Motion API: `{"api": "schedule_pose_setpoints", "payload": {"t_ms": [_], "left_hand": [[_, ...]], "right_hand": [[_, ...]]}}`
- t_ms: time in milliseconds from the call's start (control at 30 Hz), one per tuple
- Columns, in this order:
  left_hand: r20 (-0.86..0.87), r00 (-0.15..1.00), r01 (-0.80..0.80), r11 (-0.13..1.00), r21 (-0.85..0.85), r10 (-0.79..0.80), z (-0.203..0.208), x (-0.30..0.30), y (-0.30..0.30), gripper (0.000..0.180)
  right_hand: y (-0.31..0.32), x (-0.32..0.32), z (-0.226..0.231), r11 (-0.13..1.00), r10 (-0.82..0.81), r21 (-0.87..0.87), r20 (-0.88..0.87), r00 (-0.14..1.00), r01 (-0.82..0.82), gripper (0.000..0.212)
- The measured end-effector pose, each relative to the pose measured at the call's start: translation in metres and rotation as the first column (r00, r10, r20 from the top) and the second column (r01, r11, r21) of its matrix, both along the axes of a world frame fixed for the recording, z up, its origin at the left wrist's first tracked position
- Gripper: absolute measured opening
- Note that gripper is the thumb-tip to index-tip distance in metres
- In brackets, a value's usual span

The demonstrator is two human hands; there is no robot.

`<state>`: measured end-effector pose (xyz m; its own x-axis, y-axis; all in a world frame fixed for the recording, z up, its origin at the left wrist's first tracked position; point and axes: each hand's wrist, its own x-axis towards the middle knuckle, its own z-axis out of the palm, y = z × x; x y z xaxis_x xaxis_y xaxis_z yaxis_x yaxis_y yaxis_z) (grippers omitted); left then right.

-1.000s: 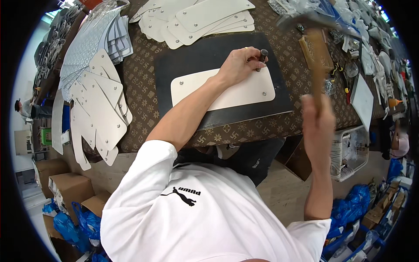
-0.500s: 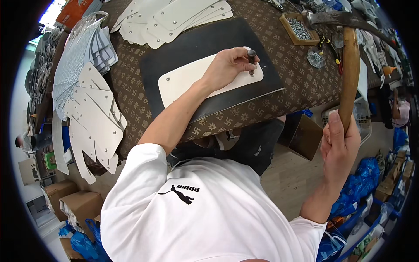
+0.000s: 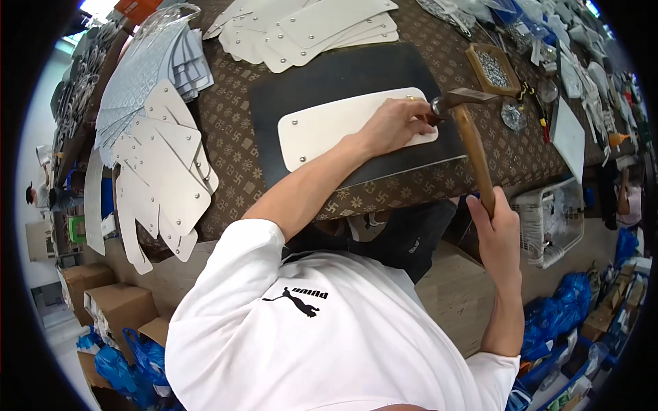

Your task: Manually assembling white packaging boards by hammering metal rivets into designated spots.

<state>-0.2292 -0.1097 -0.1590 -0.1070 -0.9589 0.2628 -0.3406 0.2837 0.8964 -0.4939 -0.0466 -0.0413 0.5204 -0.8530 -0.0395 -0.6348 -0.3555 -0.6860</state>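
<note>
On a black mat lies a white panel with rounded corners and small metal studs at its left end. My left hand is closed around a short metal punch at the panel's right end; fingers and hammer head hide most of it. With my right hand I grip the lower part of a hammer's wooden handle. The hammer's metal head is at the top of the punch; whether they touch, I cannot tell.
Studded white panels are stacked behind the mat and fanned out at the left, beside patterned sheets. A tray of small metal parts and pliers lie at the right. A white basket stands below the table's edge.
The hammer has swung down and left from its raised place to the punch, my right hand with it. My left hand keeps its hold at the panel's right end. The whole view has shifted slightly.
</note>
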Motion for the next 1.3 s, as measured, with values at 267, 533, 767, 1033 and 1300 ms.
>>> {"api": "schedule_pose_setpoints", "payload": {"t_ms": [267, 533, 767, 1033, 1300], "left_hand": [[-0.575, 0.801, -0.071, 0.981, 0.182, 0.165, 0.024, 0.033, 0.024, 0.015], [0.702, 0.663, -0.477, 0.869, 0.129, 0.259, 0.054, 0.14, 0.126, 0.072], [0.712, 0.684, -0.493, 0.82, 0.292, 0.158, 0.062, 0.138, 0.128, 0.074], [0.325, 0.801, -0.582, 0.782, 0.223, 0.503, 0.053, 0.208, 0.055, 0.036], [0.182, 0.453, -0.822, 0.488, -0.292, 0.873, 0.118, 0.279, 0.017, 0.028]], "right_hand": [[-0.002, 0.019, -0.013, 0.85, -0.476, 0.457, 0.453, 0.754, 0.263, 0.024], [-0.062, 0.043, -0.076, 0.767, -0.633, 0.553, 0.566, 0.528, 0.327, 0.025], [-0.115, 0.048, -0.131, 0.829, -0.55, 0.348, 0.65, 0.524, 0.438, 0.024], [-0.106, 0.051, -0.124, 0.808, -0.572, 0.298, 0.603, 0.556, 0.508, 0.029], [-0.11, 0.051, -0.135, 0.84, -0.522, 0.23, 0.592, 0.615, 0.492, 0.026]]}}
